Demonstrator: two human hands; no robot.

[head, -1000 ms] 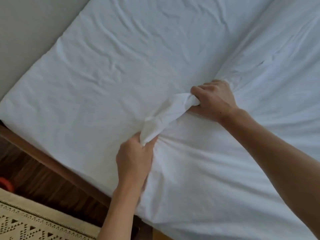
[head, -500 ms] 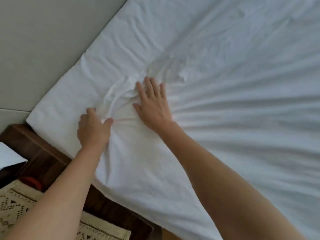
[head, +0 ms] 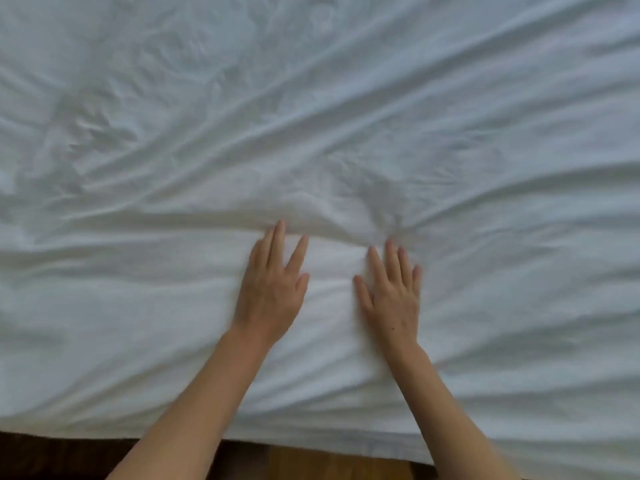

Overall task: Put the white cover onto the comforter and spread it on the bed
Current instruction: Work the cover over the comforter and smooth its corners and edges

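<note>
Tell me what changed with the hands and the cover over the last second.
A second ago both hands gripped a bunched fold of the cover. They let it go, the right one first. Now the left hand and right hand lie flat on it, side by side, fingers straight, pressing near a ridge of wrinkles. The view swung too: the wall and rug are out of frame. The cover still lies spread and creased on the bed.

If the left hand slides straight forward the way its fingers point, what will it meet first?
The left hand lies flat on the white cover. Just ahead of its fingers runs a raised fold in the cloth, which it would probably push into first. Beyond that only wrinkled cover shows.
</note>
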